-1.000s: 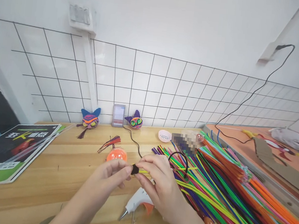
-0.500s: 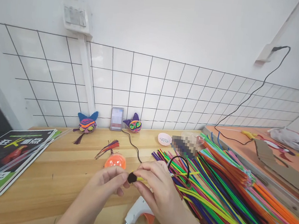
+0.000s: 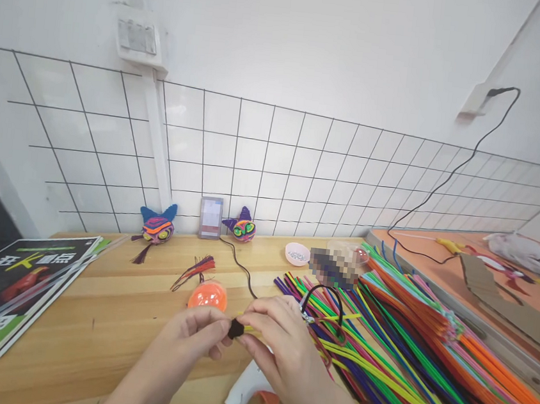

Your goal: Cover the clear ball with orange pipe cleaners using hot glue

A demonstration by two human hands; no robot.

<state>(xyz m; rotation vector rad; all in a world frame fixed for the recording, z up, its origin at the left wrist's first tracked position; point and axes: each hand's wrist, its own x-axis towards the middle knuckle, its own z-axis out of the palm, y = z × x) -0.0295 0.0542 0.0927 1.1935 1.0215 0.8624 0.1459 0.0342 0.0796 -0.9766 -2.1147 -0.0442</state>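
Between my two hands is a small black fuzzy piece [image 3: 236, 329], with a bit of yellow pipe cleaner [image 3: 248, 327] showing at its right side. My left hand [image 3: 195, 339] pinches the black piece between thumb and fingertips. From the other side, my right hand [image 3: 279, 341] closes its fingers on the yellow pipe cleaner; the palm side is hidden. Below the right hand lies a white glue gun [image 3: 245, 389], partly covered by it. Just beyond the left hand sits a shiny orange dome [image 3: 208, 296].
Many coloured pipe cleaners [image 3: 400, 344] spread over the right side. At the back stand two decorated animal heads [image 3: 157, 225], a phone [image 3: 211, 218] and a pink bowl [image 3: 298, 254] of small shiny bits. A tassel [image 3: 195, 270] lies behind the dome; a magazine [image 3: 24, 292] lies left.
Both hands stay in nearly the same place, still holding the black piece, which has turned slightly. The whole view has shifted a little downward.
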